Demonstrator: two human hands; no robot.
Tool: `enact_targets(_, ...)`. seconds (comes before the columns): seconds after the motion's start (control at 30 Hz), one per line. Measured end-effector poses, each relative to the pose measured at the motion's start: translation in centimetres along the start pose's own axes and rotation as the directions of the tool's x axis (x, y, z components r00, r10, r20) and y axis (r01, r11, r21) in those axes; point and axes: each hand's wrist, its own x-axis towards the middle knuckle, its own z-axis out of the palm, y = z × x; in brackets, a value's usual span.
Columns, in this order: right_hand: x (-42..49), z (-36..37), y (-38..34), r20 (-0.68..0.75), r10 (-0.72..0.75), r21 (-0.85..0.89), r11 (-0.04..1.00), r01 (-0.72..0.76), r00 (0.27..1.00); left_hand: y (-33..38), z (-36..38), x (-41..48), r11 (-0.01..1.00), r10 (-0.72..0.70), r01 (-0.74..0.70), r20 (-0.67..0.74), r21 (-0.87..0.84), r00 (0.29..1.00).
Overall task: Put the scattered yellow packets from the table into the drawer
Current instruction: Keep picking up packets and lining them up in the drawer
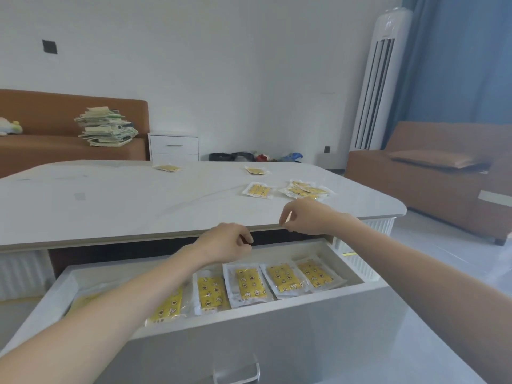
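Several yellow packets lie in a row inside the open white drawer, among them one in the middle and one at the right. More packets stay on the white table: a single one, a small pile, and two at the far edge. My left hand hovers over the back of the drawer, fingers loosely curled, holding nothing. My right hand hangs at the table's front edge just before the pile, fingers loosely curled, nothing visible in them.
A brown sofa with a stack of papers stands at the back left beside a white nightstand. A tall white air conditioner and a second brown sofa are at the right. The drawer's handle faces me.
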Motion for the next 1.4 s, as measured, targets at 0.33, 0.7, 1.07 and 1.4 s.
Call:
enact_targets(0.33,2.7,0.7,2.7,-0.299,0.19,0.097,0.981,-0.168,0.935,0.4,-3.4,4.0,0.977,0.08,-0.007,-0.336,0.213,0.939)
enact_targets(0.7,11.5,4.6,7.4,-0.258,0.354,-0.009,0.929,-0.369,0.899,-3.2,0.5,16.3,0.942,0.032,-0.005,-0.078,0.334,0.996)
enact_targets(1.07,15.8,5.0,9.5,-0.164,0.443,0.036,0.895,-0.444,0.881,-5.4,1.4,20.7,0.99,-0.02,0.015,0.031,0.139,0.999)
enact_targets(1.4,12.7,5.8,4.2,-0.119,0.296,0.051,0.955,-0.291,0.948,-7.4,-0.7,14.5,0.982,-0.095,0.093,0.007,0.167,0.995)
